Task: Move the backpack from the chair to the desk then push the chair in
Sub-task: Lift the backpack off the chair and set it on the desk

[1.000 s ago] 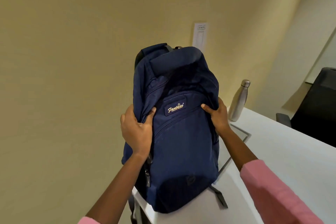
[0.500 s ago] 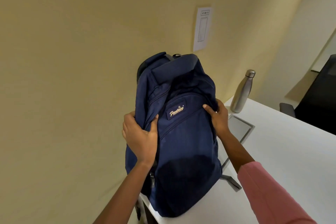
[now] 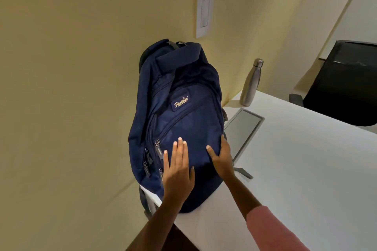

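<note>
The navy blue backpack (image 3: 179, 112) stands on the left corner of the white desk (image 3: 295, 169) and leans back against the beige wall. My left hand (image 3: 177, 165) lies flat with fingers spread on its lower front pocket. My right hand (image 3: 221, 157) rests open against the pack's lower right side, thumb on the front. Neither hand grips the fabric. A black chair (image 3: 344, 85) stands beyond the desk's far right edge; I cannot tell whether it is the chair of the task.
A steel bottle (image 3: 251, 82) stands upright by the wall, right of the backpack. A grey inset panel (image 3: 242, 128) lies in the desk just beside the pack. A white paper notice (image 3: 204, 12) hangs on the wall above.
Both hands have let go of the backpack's upper sides and slid down to its lower front, flat and open. The pack has settled against the wall.
</note>
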A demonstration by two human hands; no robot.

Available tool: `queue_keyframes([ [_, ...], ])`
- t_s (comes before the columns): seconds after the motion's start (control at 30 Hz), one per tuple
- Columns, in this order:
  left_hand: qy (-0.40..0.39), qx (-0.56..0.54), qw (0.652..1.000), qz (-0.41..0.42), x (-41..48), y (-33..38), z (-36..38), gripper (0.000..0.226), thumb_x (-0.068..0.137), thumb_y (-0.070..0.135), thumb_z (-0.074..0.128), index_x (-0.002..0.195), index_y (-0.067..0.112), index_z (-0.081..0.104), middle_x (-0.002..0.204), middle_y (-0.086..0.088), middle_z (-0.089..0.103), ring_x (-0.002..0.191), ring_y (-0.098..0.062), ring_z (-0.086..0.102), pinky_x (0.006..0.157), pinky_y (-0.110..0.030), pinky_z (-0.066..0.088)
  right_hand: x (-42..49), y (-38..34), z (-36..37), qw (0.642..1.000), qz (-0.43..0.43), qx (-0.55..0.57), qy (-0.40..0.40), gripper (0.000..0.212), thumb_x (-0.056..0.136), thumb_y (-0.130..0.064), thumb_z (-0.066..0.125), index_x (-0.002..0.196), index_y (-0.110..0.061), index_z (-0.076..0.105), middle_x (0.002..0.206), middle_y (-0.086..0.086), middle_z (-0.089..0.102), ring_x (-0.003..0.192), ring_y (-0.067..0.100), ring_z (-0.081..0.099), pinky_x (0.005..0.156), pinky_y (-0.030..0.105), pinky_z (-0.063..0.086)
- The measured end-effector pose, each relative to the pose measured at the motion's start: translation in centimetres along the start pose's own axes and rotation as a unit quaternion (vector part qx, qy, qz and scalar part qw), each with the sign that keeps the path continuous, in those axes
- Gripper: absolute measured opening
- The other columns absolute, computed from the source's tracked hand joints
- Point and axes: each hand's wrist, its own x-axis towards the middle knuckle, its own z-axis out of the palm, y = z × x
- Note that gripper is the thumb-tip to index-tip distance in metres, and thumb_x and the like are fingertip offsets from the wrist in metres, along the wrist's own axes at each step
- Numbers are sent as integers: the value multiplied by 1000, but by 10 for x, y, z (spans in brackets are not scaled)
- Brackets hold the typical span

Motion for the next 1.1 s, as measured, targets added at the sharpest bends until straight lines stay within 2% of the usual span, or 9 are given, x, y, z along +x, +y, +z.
queue_keyframes([
  [0.07,-47,13,999,0,-7,-3,7,81,59,35,80,128,5,52,135,-13,55,123,-28,54,100,-48,42,-11,17,2,998,29,-55,-16,71,89,-26,55,145,-7,15,155,15,20,143,30,17,117,45,21],
  [0.17,-78,37,996,19,-13,-9,12,82,63,45,77,131,6,50,137,-12,53,125,-28,52,102,-47,41,-24,36,1,992,38,-113,-43,75,90,-31,53,146,-13,6,157,14,4,145,30,4,114,45,22],
  [0.3,-117,48,991,34,-20,-8,19,97,55,61,74,130,4,50,136,-15,53,125,-32,51,102,-50,38,-36,41,8,994,44,-93,-30,77,91,-31,51,145,-18,-1,157,13,-4,145,33,3,112,50,24],
  [0.43,-130,44,989,49,-24,-6,28,111,42,69,76,127,2,53,133,-16,56,122,-33,54,100,-52,40,-39,43,21,994,96,-47,-13,75,92,-31,47,145,-21,-5,157,14,-10,144,37,1,113,56,24],
  [0.73,-125,39,991,39,-7,-18,45,108,50,76,65,129,4,51,135,-13,56,123,-29,54,100,-50,42,-5,46,29,990,107,-76,-55,77,92,-38,46,145,-26,-8,157,12,-15,143,39,-8,114,59,16],
  [0.97,-112,25,993,26,0,-14,55,106,50,72,69,129,4,52,134,-12,57,122,-29,55,98,-50,44,11,52,27,987,88,-114,-74,79,90,-45,45,145,-28,-9,157,12,-14,143,39,-4,112,61,22],
  [1.1,-106,27,993,36,-11,-10,55,94,58,68,68,126,5,55,131,-11,60,119,-27,57,98,-51,45,5,55,23,987,75,-126,-62,77,90,-45,45,145,-29,-7,158,11,-8,144,37,3,109,58,28],
])
